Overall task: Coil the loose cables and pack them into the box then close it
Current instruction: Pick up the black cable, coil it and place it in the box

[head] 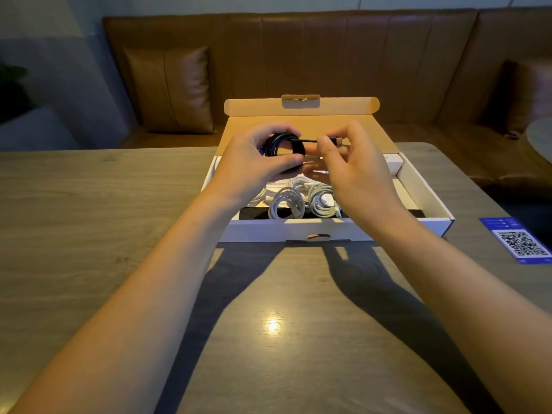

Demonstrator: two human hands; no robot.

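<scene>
Above the open box (424, 186), the left hand (254, 156) grips the coiled black cable (285, 144) to keep its loops together; the right hand (352, 171) pinches its free end. White cables (301, 201) lie packed inside.

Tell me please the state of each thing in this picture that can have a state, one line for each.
box: open, lid standing up at the back
black cable: coiled, held above the box
left hand: grips the black coil
right hand: pinches the cable's free end
white cables: coiled, lying inside the box
QR card: flat on the table
</scene>
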